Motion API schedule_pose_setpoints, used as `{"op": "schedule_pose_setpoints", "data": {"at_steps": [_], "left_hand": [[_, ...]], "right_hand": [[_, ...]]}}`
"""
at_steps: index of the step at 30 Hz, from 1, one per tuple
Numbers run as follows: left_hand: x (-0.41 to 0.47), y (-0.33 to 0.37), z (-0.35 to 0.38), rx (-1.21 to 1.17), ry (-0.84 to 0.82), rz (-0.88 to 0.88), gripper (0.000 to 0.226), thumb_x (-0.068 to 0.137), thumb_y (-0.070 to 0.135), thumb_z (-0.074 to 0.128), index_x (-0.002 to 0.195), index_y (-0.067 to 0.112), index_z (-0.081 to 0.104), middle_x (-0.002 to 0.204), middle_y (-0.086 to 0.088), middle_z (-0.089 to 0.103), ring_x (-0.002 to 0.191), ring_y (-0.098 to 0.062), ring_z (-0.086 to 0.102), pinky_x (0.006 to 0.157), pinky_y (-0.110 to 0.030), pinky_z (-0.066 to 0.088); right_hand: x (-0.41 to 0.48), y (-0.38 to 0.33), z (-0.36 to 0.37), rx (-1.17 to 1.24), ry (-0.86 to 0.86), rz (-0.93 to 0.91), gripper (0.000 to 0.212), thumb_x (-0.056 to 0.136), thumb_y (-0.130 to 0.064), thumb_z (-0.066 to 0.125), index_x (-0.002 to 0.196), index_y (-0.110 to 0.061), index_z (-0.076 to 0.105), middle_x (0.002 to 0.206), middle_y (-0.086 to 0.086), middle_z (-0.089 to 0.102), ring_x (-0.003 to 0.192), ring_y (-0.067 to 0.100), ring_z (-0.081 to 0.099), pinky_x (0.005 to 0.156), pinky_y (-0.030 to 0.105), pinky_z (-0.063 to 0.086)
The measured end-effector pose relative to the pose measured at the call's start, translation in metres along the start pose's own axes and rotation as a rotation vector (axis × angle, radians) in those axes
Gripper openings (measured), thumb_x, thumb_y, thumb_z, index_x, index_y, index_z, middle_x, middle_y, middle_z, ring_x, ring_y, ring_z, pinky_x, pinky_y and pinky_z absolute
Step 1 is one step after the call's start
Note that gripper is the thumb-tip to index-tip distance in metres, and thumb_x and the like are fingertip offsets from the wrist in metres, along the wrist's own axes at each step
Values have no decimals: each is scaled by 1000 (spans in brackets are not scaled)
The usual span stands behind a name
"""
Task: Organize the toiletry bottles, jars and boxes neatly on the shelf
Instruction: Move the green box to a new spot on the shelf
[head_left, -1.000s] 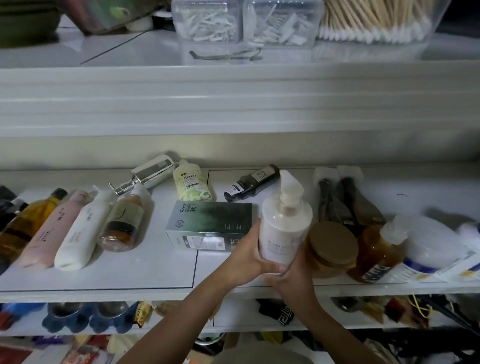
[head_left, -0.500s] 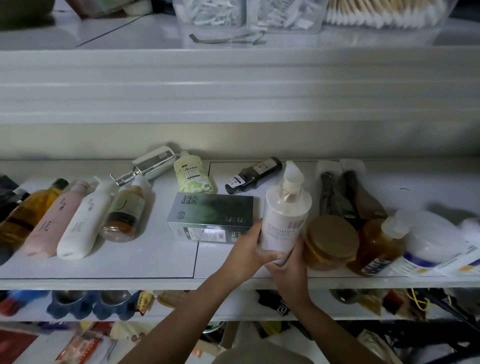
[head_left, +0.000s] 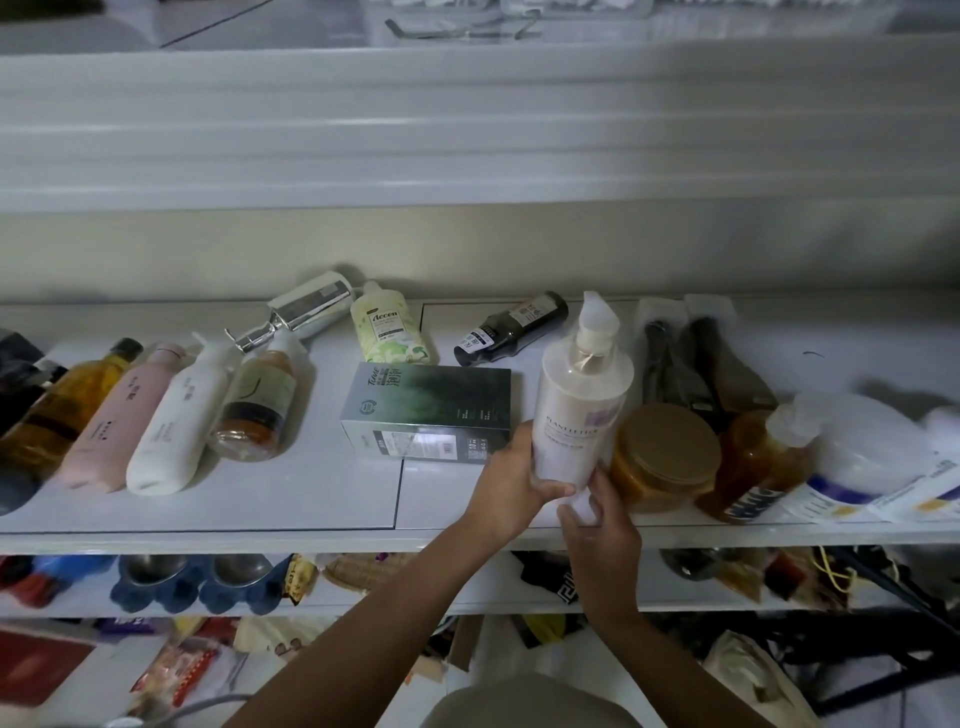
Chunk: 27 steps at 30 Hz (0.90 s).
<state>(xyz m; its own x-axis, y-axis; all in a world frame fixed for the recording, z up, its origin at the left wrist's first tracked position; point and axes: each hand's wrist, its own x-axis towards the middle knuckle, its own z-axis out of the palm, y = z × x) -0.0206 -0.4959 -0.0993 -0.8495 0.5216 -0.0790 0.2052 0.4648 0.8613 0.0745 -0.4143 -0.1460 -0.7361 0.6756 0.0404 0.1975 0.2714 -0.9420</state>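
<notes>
Holding: both hands grip the white pump bottle (head_left: 579, 410) near its base. The left hand (head_left: 511, 483) curls round the lower side and the right hand (head_left: 597, 525) wraps the bottom.
Bottle place: near upright, slightly tilted, rising from the hands at the shelf (head_left: 291, 499) front.
Handling: likely smooth, stiff plastic, heavy if full — take the body, not the pump.
Neighbours: green box (head_left: 431, 410) just left of the left hand; brown jar (head_left: 667, 452) just right of the right hand.

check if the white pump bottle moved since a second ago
Yes, slightly: the white pump bottle has edged right, away from the green box and toward the brown-lidded jar.
</notes>
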Motion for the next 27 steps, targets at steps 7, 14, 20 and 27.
{"op": "schedule_pose_setpoints", "data": {"at_steps": [7,14,20,27], "left_hand": [[-3,1,7,18,2,25,74,71,26,80,132,14,39,125,-4,60,113,-21,58,92,-39,51],[-2,-2,8,16,-16,30,78,70,30,80,134,19,37,124,-2,61,112,-20,58,91,-41,51],[-13,-14,-8,27,-26,115,57,82,17,70,134,23,47,127,0,58,113,-14,55,98,-37,48],[-24,-33,-98,53,816,212,13,91,13,56,100,9,64,100,-5,61,84,-13,58,72,-38,53]], "right_hand": [[-2,2,-10,84,68,26,40,85,-9,65,124,-16,59,116,-2,65,103,11,62,85,12,43],[-2,-6,-18,98,64,15,34,84,-6,67,116,-14,62,107,-2,67,96,9,64,86,16,48],[-6,-13,-18,106,88,77,20,81,-5,70,96,-15,61,92,1,65,87,9,63,81,28,53],[-23,-34,8,21,-226,-11,17,86,-4,63,92,-19,68,98,-7,69,90,-5,61,76,2,44]]}}
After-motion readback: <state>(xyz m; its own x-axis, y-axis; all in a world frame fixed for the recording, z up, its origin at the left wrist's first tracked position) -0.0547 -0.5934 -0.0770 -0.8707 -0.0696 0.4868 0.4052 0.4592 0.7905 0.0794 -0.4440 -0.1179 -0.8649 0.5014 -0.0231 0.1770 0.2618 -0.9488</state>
